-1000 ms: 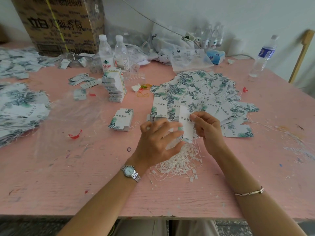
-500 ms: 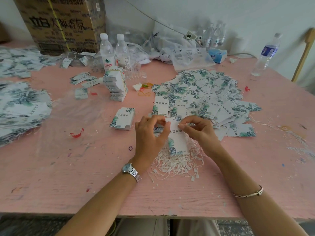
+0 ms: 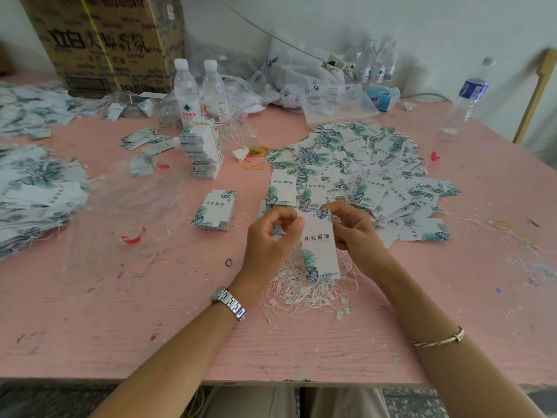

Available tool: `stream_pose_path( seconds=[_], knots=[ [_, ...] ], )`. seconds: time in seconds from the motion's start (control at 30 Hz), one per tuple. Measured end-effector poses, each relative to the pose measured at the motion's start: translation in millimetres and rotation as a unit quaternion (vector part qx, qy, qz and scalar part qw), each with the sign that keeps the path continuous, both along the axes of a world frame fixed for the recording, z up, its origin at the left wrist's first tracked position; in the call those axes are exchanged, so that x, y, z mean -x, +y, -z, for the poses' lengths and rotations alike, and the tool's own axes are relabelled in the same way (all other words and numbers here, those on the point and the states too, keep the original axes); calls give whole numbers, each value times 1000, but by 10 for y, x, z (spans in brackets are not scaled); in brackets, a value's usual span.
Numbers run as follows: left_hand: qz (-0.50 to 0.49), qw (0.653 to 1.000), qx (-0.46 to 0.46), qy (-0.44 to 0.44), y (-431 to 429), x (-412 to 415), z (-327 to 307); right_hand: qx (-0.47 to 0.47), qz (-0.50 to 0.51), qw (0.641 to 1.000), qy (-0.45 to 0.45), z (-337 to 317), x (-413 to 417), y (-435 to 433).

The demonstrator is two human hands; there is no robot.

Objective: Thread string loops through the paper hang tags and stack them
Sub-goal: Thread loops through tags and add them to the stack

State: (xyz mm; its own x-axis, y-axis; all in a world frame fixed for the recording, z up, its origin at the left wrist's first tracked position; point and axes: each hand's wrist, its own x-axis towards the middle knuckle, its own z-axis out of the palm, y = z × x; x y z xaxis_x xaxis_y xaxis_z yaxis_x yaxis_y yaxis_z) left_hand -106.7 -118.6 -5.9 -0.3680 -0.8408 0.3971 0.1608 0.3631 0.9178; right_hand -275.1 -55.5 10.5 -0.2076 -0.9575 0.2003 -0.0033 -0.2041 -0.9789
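One white hang tag (image 3: 320, 245) with green leaf print hangs upright between both hands above a tangle of white string loops (image 3: 310, 289). My left hand (image 3: 268, 239) pinches the tag's top left edge. My right hand (image 3: 352, 230) pinches its top right corner, near the hole. Whether a string is in the hole is too small to tell. A wide spread of loose tags (image 3: 358, 167) lies just beyond the hands. A small stack of tags (image 3: 215, 211) sits to the left of my left hand.
A tall column of banded tag bundles (image 3: 205, 153) stands behind, with two water bottles (image 3: 200, 92) and a cardboard box (image 3: 111, 40) at the back. Heaps of strung tags (image 3: 33, 188) fill the left side. Another bottle (image 3: 468, 96) stands at the back right. A clear plastic sheet (image 3: 120, 212) lies left of centre.
The tag has swung from lying tilted over the pile to hanging upright between both hands. My left hand rose off the strings and now pinches the tag's top edge.
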Motion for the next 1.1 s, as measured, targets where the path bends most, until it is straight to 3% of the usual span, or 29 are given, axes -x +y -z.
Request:
stream_pose_path(
  seconds=[1.1],
  knots=[
    [1,999,44,-22,-15,21,18,-50,-42,998,-8,-1,-22,10]
  ],
)
